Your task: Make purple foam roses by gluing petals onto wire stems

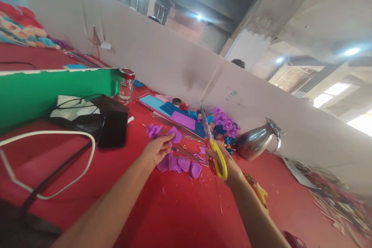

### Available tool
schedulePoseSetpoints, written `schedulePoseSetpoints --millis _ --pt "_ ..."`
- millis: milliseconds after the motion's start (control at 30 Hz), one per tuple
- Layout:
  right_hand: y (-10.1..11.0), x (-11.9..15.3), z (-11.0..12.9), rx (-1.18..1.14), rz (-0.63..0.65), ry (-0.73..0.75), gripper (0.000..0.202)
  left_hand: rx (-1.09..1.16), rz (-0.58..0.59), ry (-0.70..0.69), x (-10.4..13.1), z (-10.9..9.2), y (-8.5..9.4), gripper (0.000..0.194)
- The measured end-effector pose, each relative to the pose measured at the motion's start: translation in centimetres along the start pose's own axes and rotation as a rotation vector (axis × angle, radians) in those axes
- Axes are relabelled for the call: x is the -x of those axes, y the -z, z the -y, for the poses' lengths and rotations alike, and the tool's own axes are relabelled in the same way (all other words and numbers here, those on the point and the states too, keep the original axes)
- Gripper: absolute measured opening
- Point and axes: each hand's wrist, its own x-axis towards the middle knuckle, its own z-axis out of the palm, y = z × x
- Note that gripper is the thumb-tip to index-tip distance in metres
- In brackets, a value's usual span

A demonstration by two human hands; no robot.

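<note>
Between the thumb and fingers of my left hand (159, 148) is a purple paper petal (176, 135). A purple paper flower (153, 130) shows just behind that hand; whether the hand touches it I cannot tell. My right hand (228, 164) is closed around scissors (216, 153) with yellow handles, their blades pointing up and away from me. Several cut purple petals (183, 164) lie on the red table (174, 209) between and below my hands. Purple scraps (202, 149) lie beside my right hand.
Coloured paper sheets (183, 120) and finished paper flowers (225, 122) lie along the white partition (162, 58). A metal jug (255, 139) lies tilted at right. At left are a phone (113, 130), a glass jar (126, 85), a white cable (93, 143) and a green panel (87, 83).
</note>
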Motion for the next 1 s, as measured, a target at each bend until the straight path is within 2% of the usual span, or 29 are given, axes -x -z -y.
schedulePoseSetpoints --millis 67,167,300,567,1000 --pt "0.0 2.5 -2.1 -0.166 0.055 -0.084 0.048 -0.006 -0.002 0.0 -0.1 0.0 0.2 0.03" --pt "-0.1 4.6 -5.0 -0.398 0.18 -0.198 0.05 -0.015 0.003 -0.007 -0.4 0.0 0.4 0.028" --pt "-0.5 5.9 -6.8 -0.471 0.304 -0.242 0.055 -0.043 -0.03 -0.012 -0.6 -0.1 0.5 0.028" --pt "-0.7 6.1 -6.4 -0.468 0.34 -0.299 0.049 -0.111 -0.056 0.012 0.2 -0.2 -0.4 0.029" --pt "-0.8 6.2 -6.1 -0.447 0.348 -0.302 0.048 -0.143 -0.028 0.001 0.2 0.2 -0.3 0.028"
